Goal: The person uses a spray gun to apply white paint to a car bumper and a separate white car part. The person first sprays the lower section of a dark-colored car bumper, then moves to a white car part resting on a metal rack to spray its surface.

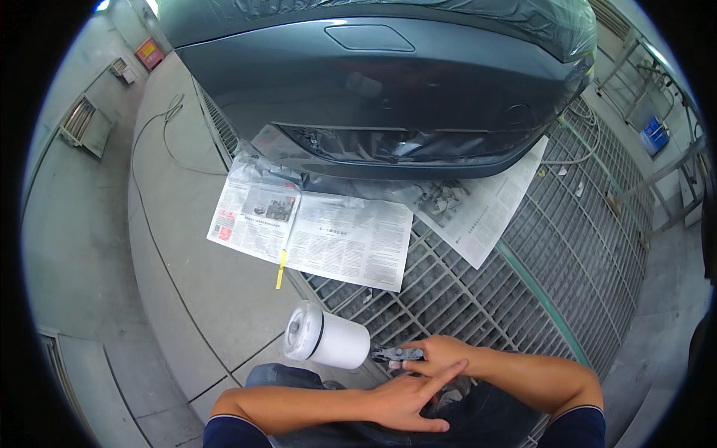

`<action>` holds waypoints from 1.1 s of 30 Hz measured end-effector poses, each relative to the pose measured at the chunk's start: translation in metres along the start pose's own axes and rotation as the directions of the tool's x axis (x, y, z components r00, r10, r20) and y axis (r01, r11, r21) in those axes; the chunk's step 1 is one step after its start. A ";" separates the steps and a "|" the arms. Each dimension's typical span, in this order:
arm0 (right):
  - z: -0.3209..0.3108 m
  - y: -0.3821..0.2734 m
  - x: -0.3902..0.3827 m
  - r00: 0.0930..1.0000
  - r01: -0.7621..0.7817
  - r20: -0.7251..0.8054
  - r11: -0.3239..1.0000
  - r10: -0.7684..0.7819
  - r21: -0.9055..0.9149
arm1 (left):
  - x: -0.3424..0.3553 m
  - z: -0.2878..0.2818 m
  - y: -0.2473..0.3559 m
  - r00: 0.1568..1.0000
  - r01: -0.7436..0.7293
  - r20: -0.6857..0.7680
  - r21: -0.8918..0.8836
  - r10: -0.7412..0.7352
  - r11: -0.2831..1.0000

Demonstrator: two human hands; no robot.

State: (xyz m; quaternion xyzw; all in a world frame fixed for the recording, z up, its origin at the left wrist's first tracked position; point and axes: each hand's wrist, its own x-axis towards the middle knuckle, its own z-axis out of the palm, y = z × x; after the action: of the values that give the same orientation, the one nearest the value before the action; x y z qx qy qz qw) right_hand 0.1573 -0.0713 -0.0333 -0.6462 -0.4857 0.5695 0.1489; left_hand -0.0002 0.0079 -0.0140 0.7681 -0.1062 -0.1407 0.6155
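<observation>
My right hand (435, 355) is closed round the handle of a spray gun (397, 353), whose white paint cup (340, 340) points left, tilted on its side. Just below it is my left hand (407, 402), empty, with its fingers stretched apart; one fingertip reaches up to my right wrist, and I cannot tell whether it touches. Ahead stands a dark grey car bumper (441, 82), glossy, with masking film (381, 143) over its lower recess. Newspaper sheets (347, 239) spread out from under its lower edge.
Under the newspaper lies a metal floor grating (582, 246), with pale floor slabs (175, 246) to its left. A hose (166, 142) curls across the slabs. Plastic sheeting (523, 22) covers the car above the bumper. A blue bucket (655, 136) is beside a metal stand at right.
</observation>
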 end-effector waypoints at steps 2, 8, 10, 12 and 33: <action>0.000 -0.001 0.000 1.000 0.004 -0.010 1.000 -0.004 -0.002 | 0.000 -0.002 0.002 1.000 0.015 0.016 -0.008 -0.015 1.000; 0.004 0.007 0.001 0.998 0.046 -0.032 0.998 -0.047 -0.035 | 0.000 -0.003 0.006 0.999 0.039 0.032 -0.023 -0.038 0.999; 0.002 0.003 0.001 0.999 0.027 -0.022 1.000 -0.027 -0.014 | 0.000 -0.005 0.008 0.997 0.060 0.049 -0.031 -0.059 0.998; 0.001 0.000 0.000 1.000 0.020 -0.019 1.000 -0.020 -0.011 | -0.002 -0.002 0.004 0.999 0.038 0.022 -0.004 -0.038 0.999; 0.001 0.005 -0.001 0.998 0.047 -0.034 0.999 -0.048 -0.027 | 0.002 -0.002 0.002 1.000 0.005 0.012 -0.022 -0.004 1.000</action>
State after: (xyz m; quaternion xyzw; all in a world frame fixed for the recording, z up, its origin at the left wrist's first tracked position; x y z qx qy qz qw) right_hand 0.1587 -0.0752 -0.0370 -0.6463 -0.5055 0.5480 0.1623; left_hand 0.0022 0.0084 -0.0122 0.7607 -0.1065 -0.1477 0.6230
